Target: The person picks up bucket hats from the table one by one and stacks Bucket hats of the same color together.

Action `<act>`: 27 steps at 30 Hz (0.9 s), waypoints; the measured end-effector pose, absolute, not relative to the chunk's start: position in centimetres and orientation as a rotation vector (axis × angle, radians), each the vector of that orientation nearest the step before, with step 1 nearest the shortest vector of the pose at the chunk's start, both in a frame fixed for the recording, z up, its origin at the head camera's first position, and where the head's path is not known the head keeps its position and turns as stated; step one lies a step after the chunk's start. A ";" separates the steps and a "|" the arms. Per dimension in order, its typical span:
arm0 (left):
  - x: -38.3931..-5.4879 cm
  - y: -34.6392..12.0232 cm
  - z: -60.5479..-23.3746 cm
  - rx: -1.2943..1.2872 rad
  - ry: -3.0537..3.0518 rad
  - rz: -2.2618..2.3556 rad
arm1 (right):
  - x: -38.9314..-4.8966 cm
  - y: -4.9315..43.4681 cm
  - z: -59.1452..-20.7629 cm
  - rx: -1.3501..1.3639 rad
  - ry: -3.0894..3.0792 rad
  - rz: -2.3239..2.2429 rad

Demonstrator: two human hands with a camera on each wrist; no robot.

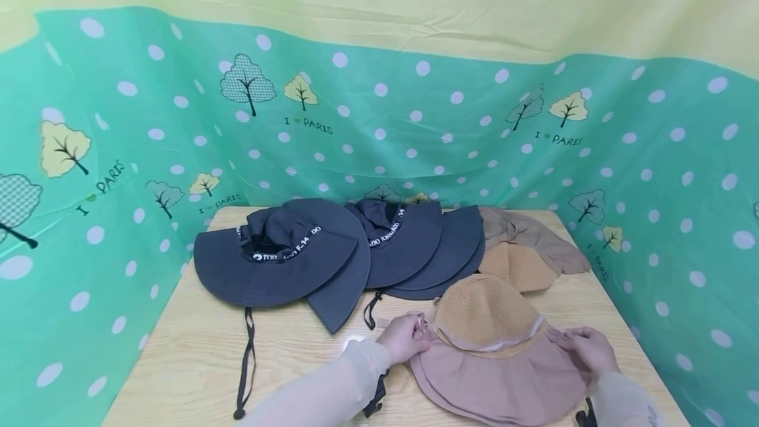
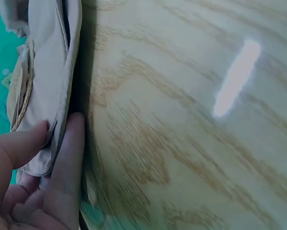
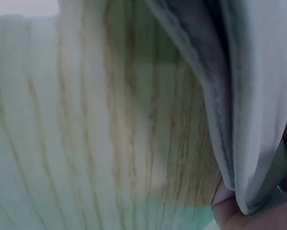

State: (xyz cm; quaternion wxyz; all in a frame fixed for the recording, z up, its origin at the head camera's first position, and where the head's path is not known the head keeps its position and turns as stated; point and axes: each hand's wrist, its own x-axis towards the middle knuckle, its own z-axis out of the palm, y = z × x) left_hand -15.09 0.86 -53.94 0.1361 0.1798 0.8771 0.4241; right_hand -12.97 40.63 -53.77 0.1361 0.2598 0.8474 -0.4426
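Note:
A sun hat with a tan woven crown (image 1: 483, 312) and a dusty-pink cloth brim (image 1: 501, 384) lies near the table's front right, its brim toward me. My left hand (image 1: 405, 338) pinches the brim's left end beside the crown; in the left wrist view, the thumb (image 2: 28, 136) and fingers hold the folded cloth from both sides. At the opposite end, my right hand (image 1: 593, 350) pinches the brim. The right wrist view shows two layers of the brim (image 3: 258, 110) gathered at the fingers, which are partly hidden by the cloth.
Dark wide-brimmed hats (image 1: 284, 275) with white lettering overlap along the back left and middle. A black chin cord (image 1: 246, 361) trails toward the front. Behind the held hat lies another tan and pinkish-brown sun hat (image 1: 528, 232). Green dotted cloth (image 1: 403, 130) walls the wooden table (image 1: 190, 354).

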 end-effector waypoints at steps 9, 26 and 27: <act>-14.6 1.2 -53.9 0.548 2.808 0.830 | -13.2 40.1 -53.9 0.713 2.613 -1.049; -14.8 0.8 -54.5 0.610 2.894 0.744 | -13.6 39.6 -53.7 0.636 2.685 -0.791; -14.8 0.7 -54.6 0.617 2.882 0.762 | -13.6 39.6 -53.8 0.634 2.685 -0.789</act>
